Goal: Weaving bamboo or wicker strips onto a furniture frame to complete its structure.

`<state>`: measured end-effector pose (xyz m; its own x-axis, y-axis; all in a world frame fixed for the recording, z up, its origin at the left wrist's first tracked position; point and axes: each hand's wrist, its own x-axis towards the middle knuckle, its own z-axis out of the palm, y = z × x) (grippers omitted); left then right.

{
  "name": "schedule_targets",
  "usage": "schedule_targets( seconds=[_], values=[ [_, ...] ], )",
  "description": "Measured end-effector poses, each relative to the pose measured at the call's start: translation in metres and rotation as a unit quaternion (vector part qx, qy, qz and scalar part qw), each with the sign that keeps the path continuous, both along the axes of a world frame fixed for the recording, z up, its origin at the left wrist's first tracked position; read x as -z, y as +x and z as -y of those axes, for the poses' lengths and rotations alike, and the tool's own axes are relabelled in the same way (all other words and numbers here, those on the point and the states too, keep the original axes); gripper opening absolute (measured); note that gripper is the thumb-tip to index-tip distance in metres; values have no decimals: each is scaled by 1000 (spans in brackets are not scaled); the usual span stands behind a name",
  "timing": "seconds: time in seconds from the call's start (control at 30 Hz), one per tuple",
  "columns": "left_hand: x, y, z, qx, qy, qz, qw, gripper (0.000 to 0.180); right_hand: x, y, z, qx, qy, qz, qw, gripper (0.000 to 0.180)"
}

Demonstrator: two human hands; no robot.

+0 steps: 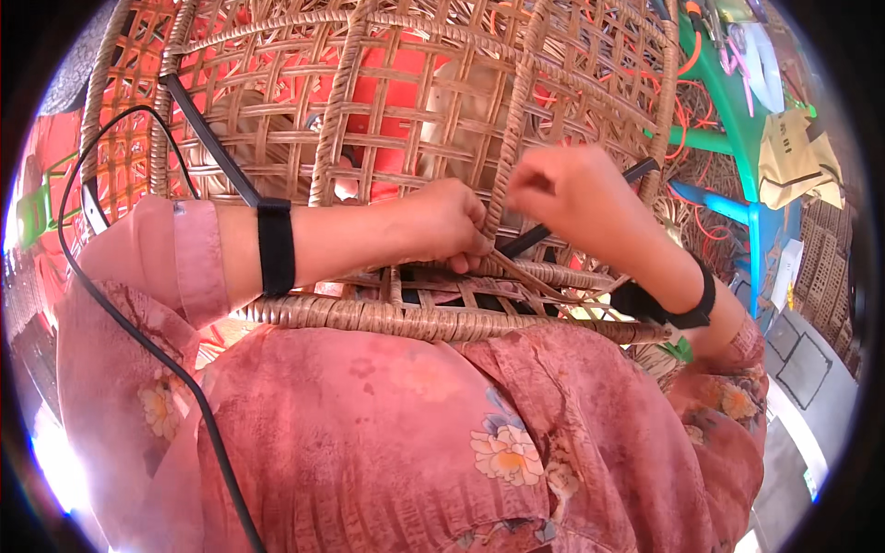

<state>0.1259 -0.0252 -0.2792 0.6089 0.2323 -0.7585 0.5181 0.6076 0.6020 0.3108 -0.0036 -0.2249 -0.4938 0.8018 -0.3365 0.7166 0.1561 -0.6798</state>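
Note:
A large brown openwork piece woven of cane or rattan (329, 152) lies before me, its thick wrapped rim (387, 318) close to my body. My left hand (454, 223) is closed at the foot of a wrapped upright, pinching a thin cane strand (535, 284) that loops to the right below it. To the right and slightly higher, my right hand (567, 180) is raised over the weave with its fingers curled together, a little blurred. What its fingertips hold, if anything, does not show. Dark bars (212, 138) run behind both wrists.
A black cable (198, 392) loops along my left arm. At the right stand a green plastic stool (728, 101) and a blue one (754, 244), with scissors (740, 64) and a tan bag (797, 161) nearby. Orange-red strands (696, 138) lie beyond the weave.

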Motion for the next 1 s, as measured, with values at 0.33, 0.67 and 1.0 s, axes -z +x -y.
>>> schedule_targets(
  seconds=[0.33, 0.67, 1.0],
  values=[
    [6, 3, 1, -18, -2, 15, 1000, 11, 9, 8, 26, -206, -114, 132, 963, 19],
    [10, 1, 2, -30, -32, 38, 998, 10, 15, 8, 30, -198, 105, 180, 958, 10],
    [9, 1, 4, -32, -8, 34, 999, 10, 39, 8, 23, 147, -163, -49, 974, 37]
  ],
)
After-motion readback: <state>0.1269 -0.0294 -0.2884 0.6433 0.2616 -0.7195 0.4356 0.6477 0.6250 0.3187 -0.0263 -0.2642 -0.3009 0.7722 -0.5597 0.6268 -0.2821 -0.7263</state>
